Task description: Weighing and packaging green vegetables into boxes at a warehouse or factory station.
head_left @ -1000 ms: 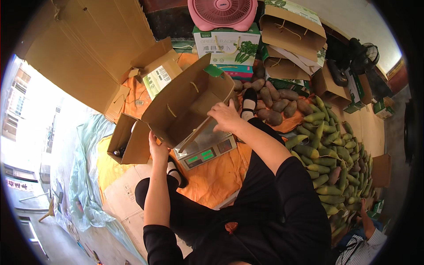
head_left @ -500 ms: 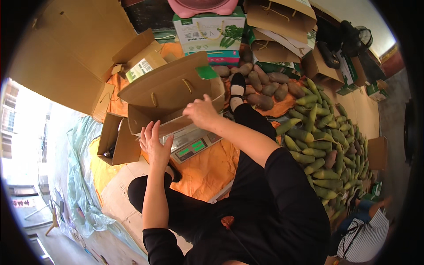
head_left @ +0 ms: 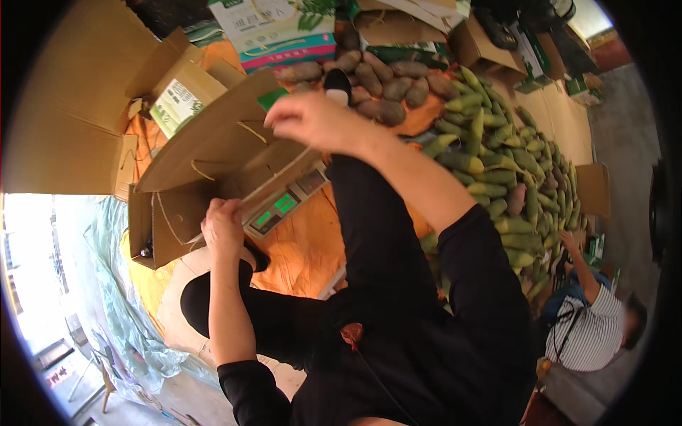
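Observation:
An open brown cardboard box (head_left: pixel 213 167) with yellow cord handles stands tilted in the view, against a scale (head_left: pixel 284 204) with lit green displays. My left hand (head_left: pixel 222 227) is closed at the box's near side, its fingers bent over the edge of the front panel. Above the box's right end is my right hand (head_left: pixel 312 121), fingers loosely bent and holding nothing visible. It hovers beside a raised panel with a green patch (head_left: pixel 272 99). Part of the box's inside lies in shadow.
Reddish radishes (head_left: pixel 383 82) lie beyond my foot, and a large pile of green radishes (head_left: pixel 497 163) is at right. Printed cartons (head_left: pixel 277 28) stand at the back. A co-worker in a striped shirt (head_left: pixel 586 330) reaches toward the pile. Plastic sheeting (head_left: pixel 117 284) lies at left.
The view has shifted, so the box sits further left. My right hand has moved up to the box's right end. My left fingers have closed in at the near edge. The co-worker's arm now shows.

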The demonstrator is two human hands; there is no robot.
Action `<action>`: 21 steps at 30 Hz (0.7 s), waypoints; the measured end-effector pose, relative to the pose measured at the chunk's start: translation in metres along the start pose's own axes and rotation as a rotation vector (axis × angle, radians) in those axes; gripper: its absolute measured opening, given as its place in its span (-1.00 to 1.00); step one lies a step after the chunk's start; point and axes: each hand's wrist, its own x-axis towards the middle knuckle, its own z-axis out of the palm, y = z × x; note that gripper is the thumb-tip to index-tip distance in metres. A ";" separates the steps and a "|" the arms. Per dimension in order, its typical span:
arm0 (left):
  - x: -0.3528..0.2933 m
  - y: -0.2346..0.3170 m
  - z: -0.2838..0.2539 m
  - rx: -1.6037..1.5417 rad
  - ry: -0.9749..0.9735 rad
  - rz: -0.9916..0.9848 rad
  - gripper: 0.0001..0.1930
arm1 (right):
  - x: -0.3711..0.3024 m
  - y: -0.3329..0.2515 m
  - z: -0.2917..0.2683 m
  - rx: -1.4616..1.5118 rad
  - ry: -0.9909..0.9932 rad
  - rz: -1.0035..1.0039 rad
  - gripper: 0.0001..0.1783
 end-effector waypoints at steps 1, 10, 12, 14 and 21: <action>0.000 0.000 0.000 -0.008 0.015 -0.002 -0.80 | -0.004 0.002 -0.018 -0.021 0.073 0.094 -0.78; 0.001 0.004 0.006 -0.099 0.013 -0.029 -0.80 | -0.152 0.145 -0.076 -0.347 0.146 0.622 -0.81; -0.001 0.006 0.006 -0.085 0.016 -0.032 -0.80 | -0.200 0.182 -0.056 -0.358 0.154 0.730 -0.82; -0.002 0.004 0.009 -0.081 0.015 -0.039 -0.79 | -0.241 0.214 -0.032 -0.376 0.090 0.884 -0.82; 0.002 0.004 0.010 -0.108 -0.012 -0.050 -0.79 | -0.308 0.272 0.006 -0.372 0.166 0.965 -0.74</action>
